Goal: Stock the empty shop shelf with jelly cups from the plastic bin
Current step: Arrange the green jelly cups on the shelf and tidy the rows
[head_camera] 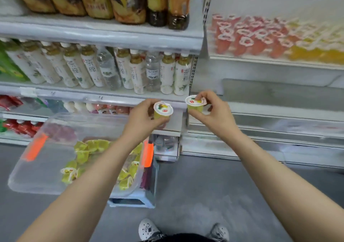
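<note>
Left shelves (pixel 93 34) carry drink bottles (pixel 89 70); upper right shelf (pixel 270 62) holds red, yellow jelly cups (pixel 247 40).

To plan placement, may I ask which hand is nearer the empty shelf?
Right. The right hand is beside the empty shelf; the left hand is farther left, by the bin.

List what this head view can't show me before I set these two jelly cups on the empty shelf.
- Head view: the left forearm crosses the plastic bin, hiding how many jelly cups remain.
- Head view: the empty shelf runs off the right edge, so its far end is unseen.
- Head view: lid print on the left cup, in the left grip, and the right cup, in the right grip, is too blurred to read.
</note>
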